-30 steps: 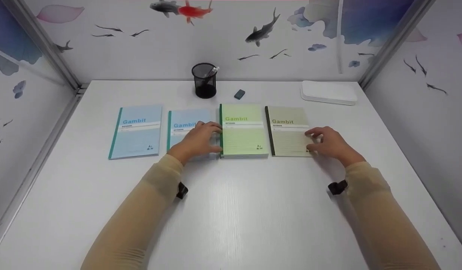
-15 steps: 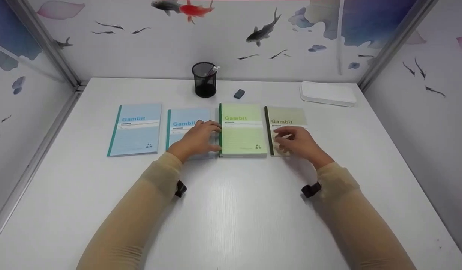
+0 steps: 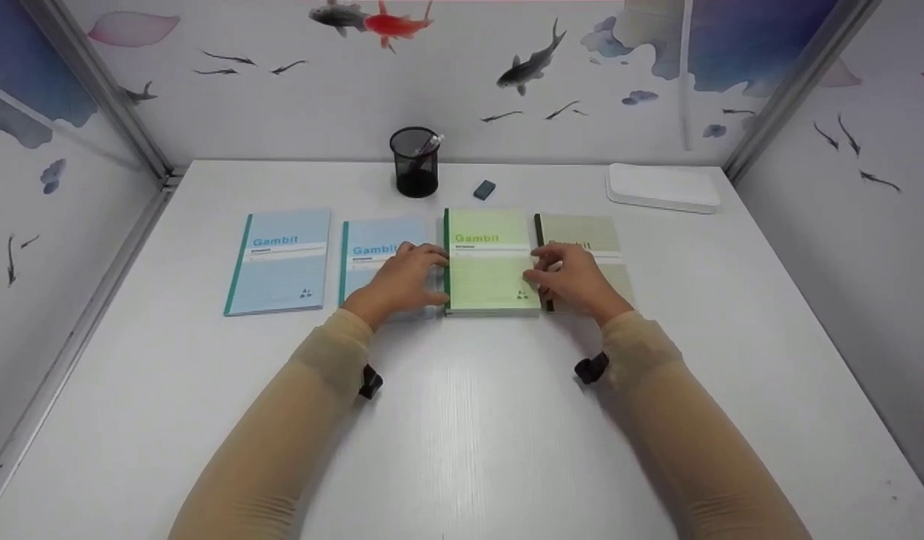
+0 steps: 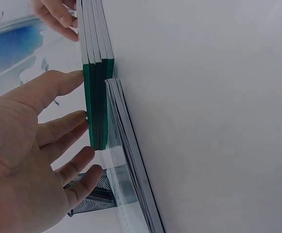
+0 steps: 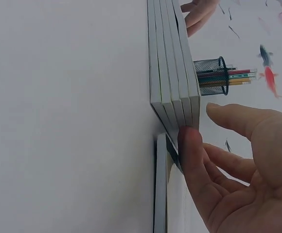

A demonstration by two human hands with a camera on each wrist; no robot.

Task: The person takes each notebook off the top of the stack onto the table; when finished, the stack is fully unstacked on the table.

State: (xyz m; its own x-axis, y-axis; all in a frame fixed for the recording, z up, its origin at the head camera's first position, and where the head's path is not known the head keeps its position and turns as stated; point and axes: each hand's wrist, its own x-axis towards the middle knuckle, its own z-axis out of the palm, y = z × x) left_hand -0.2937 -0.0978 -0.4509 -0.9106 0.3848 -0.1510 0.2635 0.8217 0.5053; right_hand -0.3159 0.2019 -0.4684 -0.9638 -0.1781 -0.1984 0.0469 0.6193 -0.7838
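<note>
A stack of several notebooks with a light green cover (image 3: 492, 277) lies on the table, its dark green spine facing left. My left hand (image 3: 402, 277) reaches over a blue notebook (image 3: 372, 234). Its thumb and fingertips touch the stack's spines, as the left wrist view shows. My right hand (image 3: 578, 281) is above an olive notebook (image 3: 597, 226). In the right wrist view, one fingertip (image 5: 189, 138) meets the stack's right side, and the thumb hovers beside the top cover. Parts of both outer notebooks are hidden by my hands.
Another blue notebook (image 3: 282, 281) lies at far left. Behind the notebooks stand a black mesh pen cup (image 3: 415, 176) with pencils, a small dark eraser-like block (image 3: 484, 190) and a flat white box (image 3: 663, 187). Printed walls edge the white table (image 3: 462, 412).
My right hand has moved left from the olive notebook's right edge to the right side of the green stack. My left hand has stayed at the spines.
</note>
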